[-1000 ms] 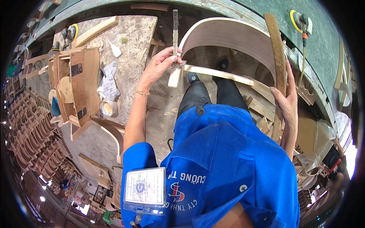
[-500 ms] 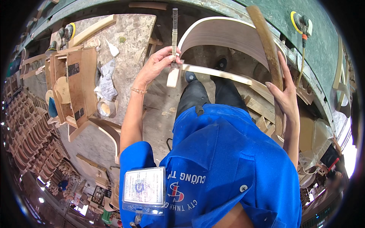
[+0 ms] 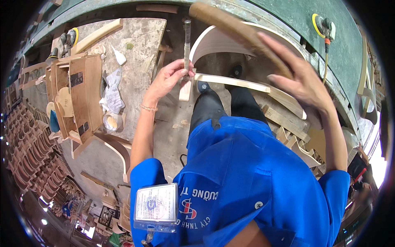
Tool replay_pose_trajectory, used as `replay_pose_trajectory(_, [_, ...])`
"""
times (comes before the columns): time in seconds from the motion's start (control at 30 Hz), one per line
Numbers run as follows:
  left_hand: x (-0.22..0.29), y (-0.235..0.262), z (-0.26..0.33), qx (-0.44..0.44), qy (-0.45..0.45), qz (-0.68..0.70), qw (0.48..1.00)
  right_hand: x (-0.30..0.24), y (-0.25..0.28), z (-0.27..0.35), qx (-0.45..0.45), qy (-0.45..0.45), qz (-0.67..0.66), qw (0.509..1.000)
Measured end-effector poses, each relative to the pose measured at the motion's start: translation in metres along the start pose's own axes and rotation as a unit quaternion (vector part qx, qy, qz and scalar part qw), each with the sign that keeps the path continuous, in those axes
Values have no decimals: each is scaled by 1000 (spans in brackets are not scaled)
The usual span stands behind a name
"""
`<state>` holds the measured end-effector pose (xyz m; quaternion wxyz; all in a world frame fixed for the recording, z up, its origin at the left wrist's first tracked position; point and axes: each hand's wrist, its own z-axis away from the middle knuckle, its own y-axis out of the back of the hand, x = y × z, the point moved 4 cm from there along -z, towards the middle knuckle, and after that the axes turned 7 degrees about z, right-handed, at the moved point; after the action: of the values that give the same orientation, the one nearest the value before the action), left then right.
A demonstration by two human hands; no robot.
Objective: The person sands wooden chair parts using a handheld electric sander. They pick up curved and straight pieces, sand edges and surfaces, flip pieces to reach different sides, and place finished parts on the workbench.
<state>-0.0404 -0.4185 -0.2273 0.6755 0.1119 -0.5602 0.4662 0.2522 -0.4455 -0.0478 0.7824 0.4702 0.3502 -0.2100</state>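
Between the fingertips of my left hand (image 3: 175,78) is a slim upright rod (image 3: 187,39), greyish and partly see-through. It stands at the end joint of a pale curved wooden frame (image 3: 230,80), beside a short light wood block (image 3: 185,91). My right hand (image 3: 302,80) grips a long, slightly bent brown wooden stick (image 3: 238,33) between thumb and fingers. The stick is smeared by motion, and its far end lies near the rod's top. Behind it rises the frame's wide bent panel (image 3: 222,41), partly covered by the stick.
At left, a worktable (image 3: 142,61) carries an open wooden box (image 3: 84,90), a white glue bottle (image 3: 119,54), a crumpled cloth (image 3: 112,90) and a tub (image 3: 111,121). A yellow-rimmed sander (image 3: 323,25) with its hose lies on the green bench (image 3: 284,12). Wood pieces (image 3: 286,123) lie right of my legs.
My right hand has swung the wooden stick leftward, its far end now close to the rod. My left hand stays at the rod, slightly lower in the picture.
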Motion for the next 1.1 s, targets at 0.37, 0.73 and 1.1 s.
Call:
replay_pose_trajectory(0.37, [6, -4, 1, -22, -7, -38, 999, -3, 10, -4, 117, -10, -109, 987])
replay_pose_trajectory(0.73, [-2, -4, 10, -2, 9, -8, 1000, -2, -1, 10, 226, -45, -48, 972])
replay_pose_trajectory(1.1, [-2, 10, 13, -64, 61, 94, 992, 0, 7, 22, 169, -31, -2, 985])
